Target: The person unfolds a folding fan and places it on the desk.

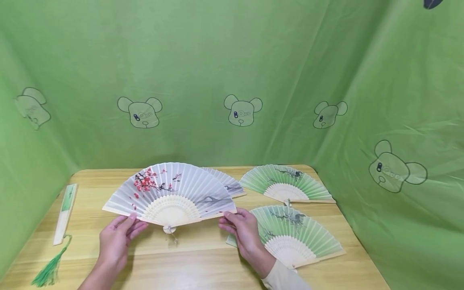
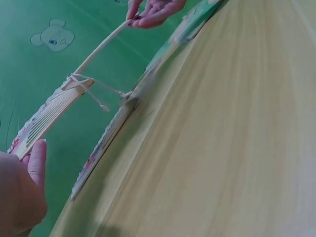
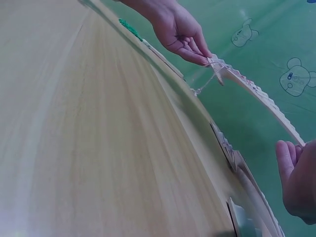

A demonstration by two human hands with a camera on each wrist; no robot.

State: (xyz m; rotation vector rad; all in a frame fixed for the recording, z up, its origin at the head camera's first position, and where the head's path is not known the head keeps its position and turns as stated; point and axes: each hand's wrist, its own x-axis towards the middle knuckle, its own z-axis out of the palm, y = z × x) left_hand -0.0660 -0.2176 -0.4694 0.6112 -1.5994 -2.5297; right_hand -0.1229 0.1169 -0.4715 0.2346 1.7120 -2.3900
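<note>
A grey-white folding fan point(image 1: 214, 193) with red blossoms is spread wide in the head view, raised off the table. My left hand point(image 1: 116, 241) pinches its left outer rib between thumb and fingers. At the other end, my right hand point(image 1: 244, 233) pinches the right outer rib. A pale cord hangs from the fan's pivot. Behind it lies a second grey fan point(image 1: 226, 179), partly hidden. In the left wrist view the raised fan point(image 2: 47, 111) appears edge-on, with my left hand point(image 2: 22, 192) at its near end. The right wrist view shows my right hand point(image 3: 301, 182) gripping its end.
Two spread green fans, a far one point(image 1: 308, 187) and a near one point(image 1: 319, 237), lie on the right of the wooden table point(image 1: 181, 270). A folded fan point(image 1: 65, 215) with a green tassel point(image 1: 48, 270) lies at the left. Green cloth point(image 1: 195, 80) walls surround the table.
</note>
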